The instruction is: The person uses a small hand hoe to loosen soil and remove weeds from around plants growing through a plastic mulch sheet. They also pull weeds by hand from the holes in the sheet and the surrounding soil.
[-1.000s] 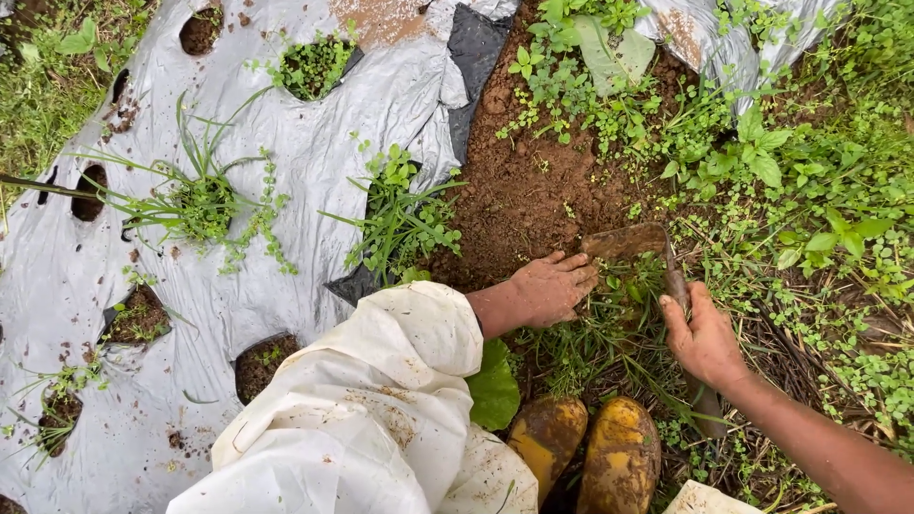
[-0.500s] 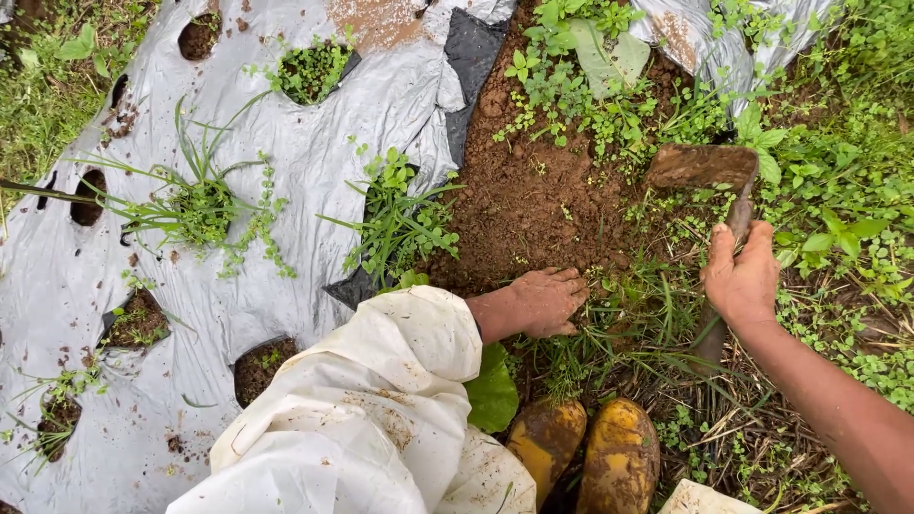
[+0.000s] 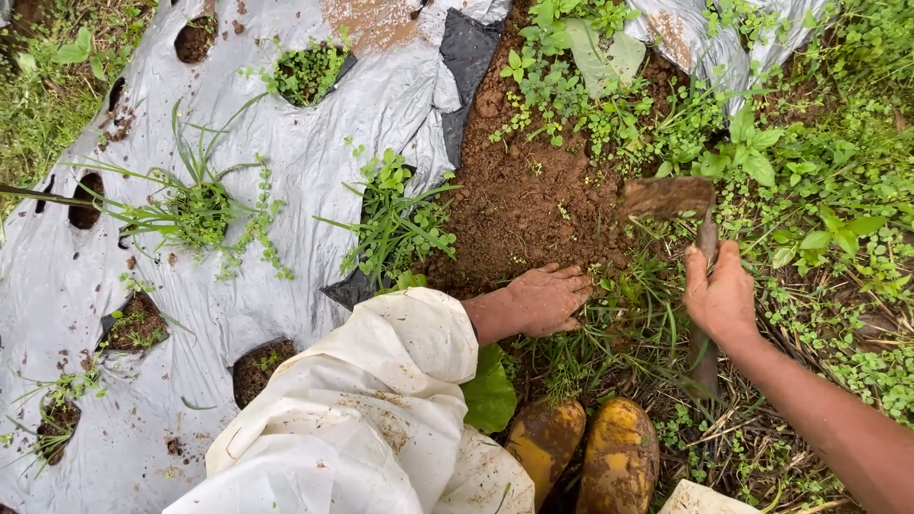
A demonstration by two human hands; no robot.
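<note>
My right hand [image 3: 721, 293] grips the wooden handle of a short hoe [image 3: 668, 196]. Its muddy blade sits on the ground at the edge of the bare brown soil [image 3: 533, 190], among green weeds. My left hand [image 3: 547, 298] lies palm down on the soil and grass, fingers closed around a tuft of weeds [image 3: 609, 314] just left of the hoe. A white, dirt-stained sleeve [image 3: 381, 400] covers my left arm.
A silver plastic mulch sheet [image 3: 286, 171] with round planting holes covers the ground on the left; grass [image 3: 195, 205] grows from some holes. My two muddy yellow boots [image 3: 590, 452] stand at the bottom. Dense weeds [image 3: 819, 190] fill the right side.
My right hand swung the hoe up and to the right from beside my left hand, then brought it back down and leftward onto the soil edge. My left hand stayed in place.
</note>
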